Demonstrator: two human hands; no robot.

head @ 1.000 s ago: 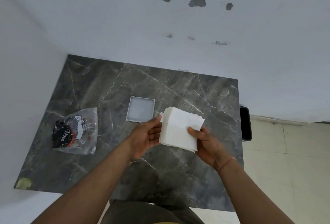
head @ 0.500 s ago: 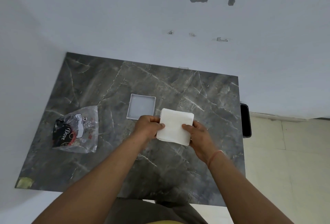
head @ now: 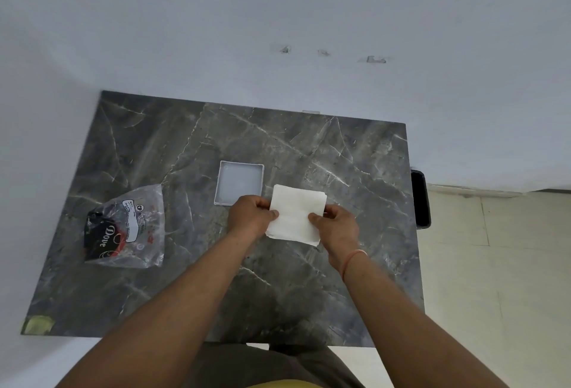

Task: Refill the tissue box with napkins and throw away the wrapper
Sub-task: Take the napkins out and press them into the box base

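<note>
I have the napkin stack pinched between both hands, just above the marble table. My left hand closes on its left edge, thumb on top, and my right hand closes on its right edge the same way. The open tissue box sits just beyond my left hand, its near corner hidden behind my knuckles, so the stack is beside the box and not yet over it.

To do this step well, I would square the stack first: the near edge looks slightly fanned, and loose corners would likely catch on the box rim. Then I would shift the stack left and away from me until it hangs over the opening, line its sides up with the box walls, and lower it flat, letting go only once the bottom sheets are seated. The stack looks about as wide as the box (a snug fit, I judge), so tilting 1 edge in first may help.

Counting: 1 stack of napkins (too many sheets to number), 1 box, 1 empty clear wrapper lying well off to the left, and 1 dark bin on the floor by the table's right edge, where I expect the wrapper goes.
</note>
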